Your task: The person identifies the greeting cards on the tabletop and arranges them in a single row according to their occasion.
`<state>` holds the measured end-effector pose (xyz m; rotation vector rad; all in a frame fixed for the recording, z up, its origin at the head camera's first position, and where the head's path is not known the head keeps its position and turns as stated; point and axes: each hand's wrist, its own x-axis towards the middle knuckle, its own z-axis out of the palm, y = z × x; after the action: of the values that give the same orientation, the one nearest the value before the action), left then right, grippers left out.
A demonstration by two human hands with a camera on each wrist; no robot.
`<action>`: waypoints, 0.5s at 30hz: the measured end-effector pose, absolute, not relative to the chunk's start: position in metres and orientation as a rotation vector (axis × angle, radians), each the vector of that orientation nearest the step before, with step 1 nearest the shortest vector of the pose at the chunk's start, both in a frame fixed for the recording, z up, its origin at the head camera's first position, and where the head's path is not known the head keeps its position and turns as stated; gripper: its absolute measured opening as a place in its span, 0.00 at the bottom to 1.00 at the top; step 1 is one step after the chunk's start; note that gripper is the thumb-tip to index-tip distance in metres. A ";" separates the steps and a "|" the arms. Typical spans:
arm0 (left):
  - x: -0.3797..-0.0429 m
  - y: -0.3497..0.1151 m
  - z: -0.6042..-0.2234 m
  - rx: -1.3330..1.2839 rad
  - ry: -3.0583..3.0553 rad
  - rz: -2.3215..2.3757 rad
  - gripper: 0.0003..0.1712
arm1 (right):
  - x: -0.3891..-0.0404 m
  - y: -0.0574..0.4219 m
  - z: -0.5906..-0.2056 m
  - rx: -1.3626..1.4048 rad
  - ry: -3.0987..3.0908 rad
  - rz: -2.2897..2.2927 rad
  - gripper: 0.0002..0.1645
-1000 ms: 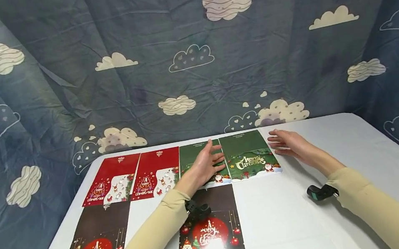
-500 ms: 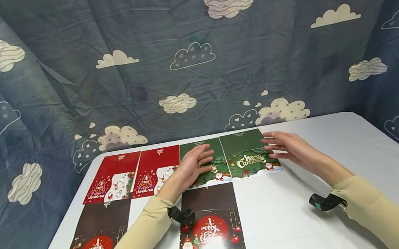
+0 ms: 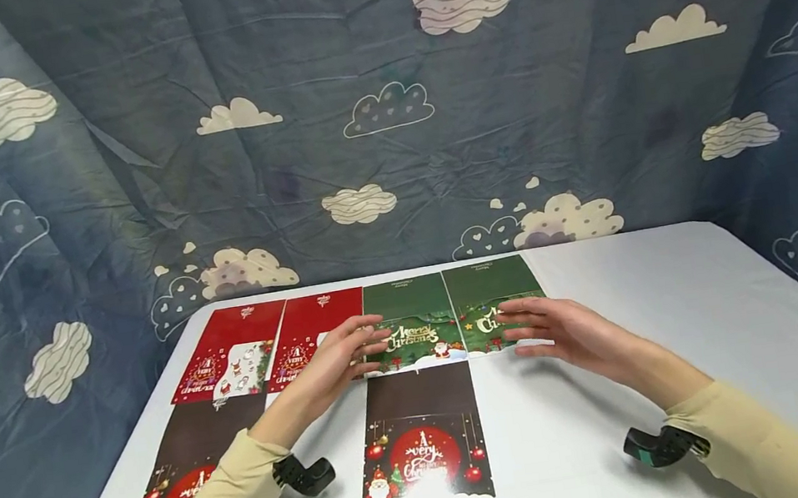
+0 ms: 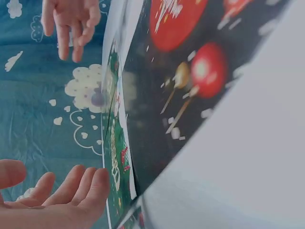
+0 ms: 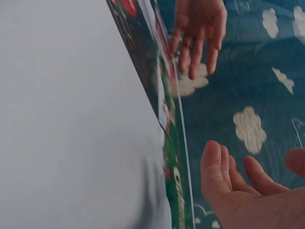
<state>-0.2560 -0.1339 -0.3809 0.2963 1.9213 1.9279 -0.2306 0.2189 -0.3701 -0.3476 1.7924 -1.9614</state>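
My left hand [image 3: 334, 365] hovers palm inward, fingers extended, in front of the second red Christmas card [image 3: 327, 309] and the left edge of a green card [image 3: 409, 302]. Over the lower right of the other green card [image 3: 490, 279] is my right hand [image 3: 569, 336], also with extended fingers. Neither hand holds anything. The two palms face each other across a gap; the left wrist view shows the left fingers [image 4: 97, 191] above the table. Each card lies flat, with a plain upper part and a printed lower part. My hands partly cover the second red card and the right green one.
Another red card [image 3: 231, 326] lies at the row's left end. Two dark brown cards lie nearer me, one at left [image 3: 204, 434] partly under my left sleeve, one at centre [image 3: 421, 393]. The white table [image 3: 645, 275] ends at a blue cloud-patterned curtain [image 3: 388, 166].
My left hand has moved left and toward me, off the left green card. My right hand has come slightly left and nearer, now overlapping the right green card. The cards stay in place.
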 end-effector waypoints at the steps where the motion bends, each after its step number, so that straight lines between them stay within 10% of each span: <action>1: -0.252 -0.138 -0.381 0.288 1.901 1.935 0.26 | -0.228 0.217 -0.371 -0.345 1.782 -1.959 0.35; 15: -0.200 -0.184 -0.390 0.196 1.769 1.944 0.29 | -0.190 0.193 -0.385 -0.327 1.644 -1.941 0.36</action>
<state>-0.2004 -0.1835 -0.3904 0.1961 1.7687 1.9436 -0.1896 0.1925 -0.3847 -0.3269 1.6441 -1.9412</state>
